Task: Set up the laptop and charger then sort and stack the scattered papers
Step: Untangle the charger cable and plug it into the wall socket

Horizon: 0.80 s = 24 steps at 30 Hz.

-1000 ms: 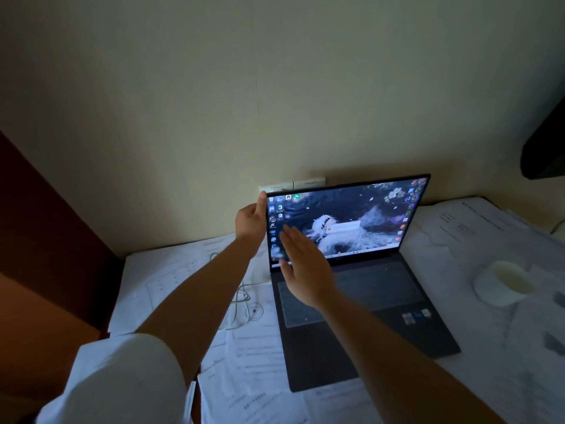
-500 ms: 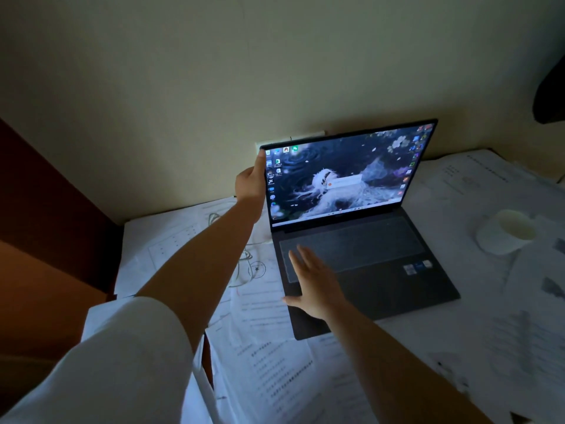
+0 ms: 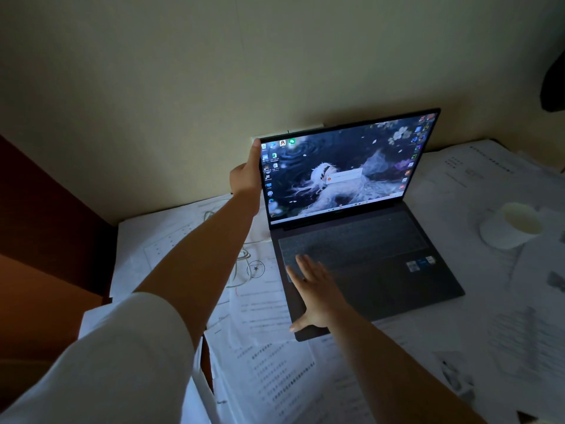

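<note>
A dark grey laptop [image 3: 397,270] stands open on the desk, its lit screen [image 3: 342,175] showing a desktop picture. My left hand [image 3: 246,175] grips the screen's left edge near the top corner. My right hand [image 3: 315,289] lies flat, fingers spread, on the laptop's front left palm rest beside the keyboard. A thin white charger cable [image 3: 244,264] loops on the papers left of the laptop. Printed white papers [image 3: 269,371] lie scattered across the desk on all sides of the laptop.
A white wall socket plate [image 3: 302,129] shows behind the screen's top left corner. A white paper cup [image 3: 510,224] stands on the papers at the right. A dark red-brown panel [image 3: 46,224] borders the desk on the left. The wall is close behind.
The screen has been tilted further back and upright. My right hand dropped from in front of the screen onto the palm rest. My left hand stayed on the screen edge.
</note>
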Each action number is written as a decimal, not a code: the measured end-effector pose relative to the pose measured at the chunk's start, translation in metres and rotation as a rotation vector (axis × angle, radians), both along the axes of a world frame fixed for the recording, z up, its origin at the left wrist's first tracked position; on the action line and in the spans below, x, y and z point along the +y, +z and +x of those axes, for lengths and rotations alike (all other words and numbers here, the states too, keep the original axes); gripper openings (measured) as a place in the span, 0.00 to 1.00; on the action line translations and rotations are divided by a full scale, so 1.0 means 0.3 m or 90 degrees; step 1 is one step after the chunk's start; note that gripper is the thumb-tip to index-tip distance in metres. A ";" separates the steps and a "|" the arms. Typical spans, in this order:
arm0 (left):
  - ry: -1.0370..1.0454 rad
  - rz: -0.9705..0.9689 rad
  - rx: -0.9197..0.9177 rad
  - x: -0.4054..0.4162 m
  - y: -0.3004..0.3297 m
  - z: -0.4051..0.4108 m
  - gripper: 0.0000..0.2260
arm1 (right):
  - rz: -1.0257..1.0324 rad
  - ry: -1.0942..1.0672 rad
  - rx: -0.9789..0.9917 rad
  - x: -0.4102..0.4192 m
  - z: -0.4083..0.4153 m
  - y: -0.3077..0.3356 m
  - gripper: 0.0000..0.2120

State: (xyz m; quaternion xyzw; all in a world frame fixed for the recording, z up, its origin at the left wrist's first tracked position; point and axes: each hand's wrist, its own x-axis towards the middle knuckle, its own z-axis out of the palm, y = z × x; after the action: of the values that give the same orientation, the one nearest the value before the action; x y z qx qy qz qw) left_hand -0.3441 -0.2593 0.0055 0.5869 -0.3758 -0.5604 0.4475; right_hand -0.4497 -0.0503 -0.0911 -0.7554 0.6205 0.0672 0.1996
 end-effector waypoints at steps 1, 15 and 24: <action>-0.002 0.004 0.001 -0.007 0.002 0.002 0.35 | 0.003 0.011 0.005 -0.005 -0.003 0.003 0.60; -0.056 0.093 0.025 -0.126 0.042 0.007 0.34 | -0.004 0.066 0.057 -0.051 -0.002 0.026 0.63; -0.045 0.112 0.036 -0.156 0.030 0.005 0.35 | 0.013 0.058 0.050 -0.069 -0.010 0.008 0.65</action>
State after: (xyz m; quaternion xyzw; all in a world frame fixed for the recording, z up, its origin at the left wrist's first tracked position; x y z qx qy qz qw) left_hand -0.3428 -0.3061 0.0146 0.5945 -0.3330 -0.6227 0.3848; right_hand -0.4528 -0.0710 -0.0888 -0.7776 0.5921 0.1120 0.1796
